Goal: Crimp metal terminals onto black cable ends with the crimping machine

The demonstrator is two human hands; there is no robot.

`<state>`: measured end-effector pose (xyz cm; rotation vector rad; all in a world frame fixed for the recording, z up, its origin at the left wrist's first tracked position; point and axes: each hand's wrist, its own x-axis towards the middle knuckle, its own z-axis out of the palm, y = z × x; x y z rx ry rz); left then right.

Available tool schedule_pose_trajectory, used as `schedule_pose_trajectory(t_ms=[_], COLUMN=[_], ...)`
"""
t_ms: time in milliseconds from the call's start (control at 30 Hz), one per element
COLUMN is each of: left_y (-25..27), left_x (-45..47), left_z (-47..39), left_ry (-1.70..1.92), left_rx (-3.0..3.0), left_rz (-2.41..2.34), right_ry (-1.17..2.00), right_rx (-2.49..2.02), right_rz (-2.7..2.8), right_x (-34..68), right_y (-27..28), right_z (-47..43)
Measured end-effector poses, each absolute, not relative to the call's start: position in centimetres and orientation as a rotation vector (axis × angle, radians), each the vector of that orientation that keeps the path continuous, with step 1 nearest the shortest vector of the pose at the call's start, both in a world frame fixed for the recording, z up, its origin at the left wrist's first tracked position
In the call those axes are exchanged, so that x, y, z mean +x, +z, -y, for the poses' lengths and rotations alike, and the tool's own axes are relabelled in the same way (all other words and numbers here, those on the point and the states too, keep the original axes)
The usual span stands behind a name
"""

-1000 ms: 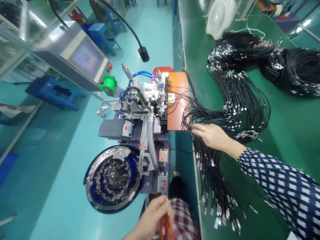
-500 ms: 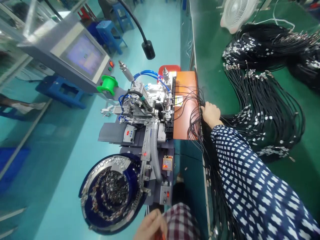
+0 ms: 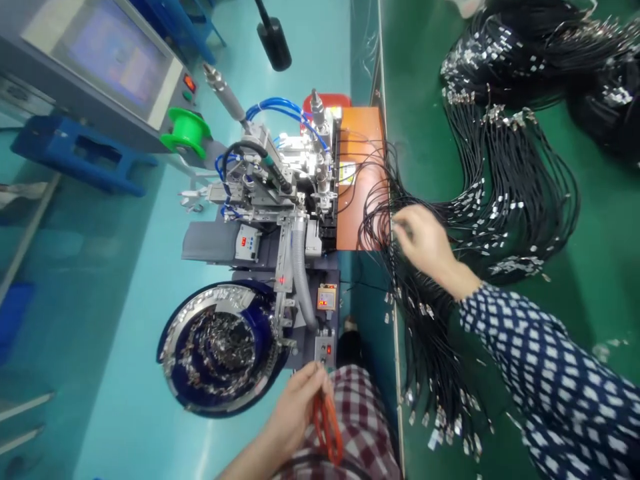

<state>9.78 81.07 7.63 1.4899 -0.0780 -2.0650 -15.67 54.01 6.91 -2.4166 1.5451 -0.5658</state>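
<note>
My right hand (image 3: 425, 247), below the patterned sleeve, reaches over the green table's near edge. Its fingers are curled, with the fingertips pinched at the black cables (image 3: 425, 293); exactly which strands they hold is hidden. The cables drape from an orange plate (image 3: 357, 223) on the machine, and their loose metal-tipped ends fan out on the table below the hand. Low in the view, my left hand (image 3: 303, 400) is closed around a tool with long orange-red loop-like handles (image 3: 327, 427), above a plaid-covered lap. The tool's working end is hidden in the fingers.
The machine (image 3: 280, 173) stands left of the table, with a screen (image 3: 115, 53), a green spool (image 3: 186, 132) and a round feeder bowl (image 3: 220, 347) full of small metal parts. More cable bundles (image 3: 520, 167) lie on the green table. A black lamp head (image 3: 274, 43) hangs above.
The camera view has shifted closer and lower. My left hand shows more fully, with the orange-red handles in sight. My right hand has tilted, and the cable ends below it show fanned out.
</note>
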Motion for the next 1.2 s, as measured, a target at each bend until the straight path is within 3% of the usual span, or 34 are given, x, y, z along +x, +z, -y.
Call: schedule_pose_trajectory(t_ms=[167,400,600,667,767,1000,1200], left_y=[6.6,7.8,9.4,10.5,12.2,12.6,11.6], left_x=[8.1,6.9,8.0,7.9,6.8,3.1,1.8], left_z=[-81.3,-80.7,-76.9,-74.7,-71.4,-68.4,-67.7], left_ry=[-2.142,-2.157,-2.027,-1.925,-1.79,-1.702,-1.828], left_rx=[1.386,1.383,1.355,1.314,1.237,1.187,1.124], left_rz=[0.114,0.197,0.306,0.373,0.427,0.36,0.384], right_ry=[0.348,0.651,0.309,-0.284,-0.708,-0.999,-1.022], right_rx=[-2.557,-2.416,-2.464,-2.267,-1.977,-1.893,-2.003], right_rz=[-1.005,-1.164,-1.303,-1.322,-1.253,-1.346,-1.423], right_x=[-9.4,-4.0,-9.8,-11.7,-13.3,-13.4,-13.8], right_y=[3.5,-0.7,5.7,8.0,9.7,8.7,8.5], right_z=[-61.3,-61.3,-61.7,-62.8,-65.2,-69.1,-70.5])
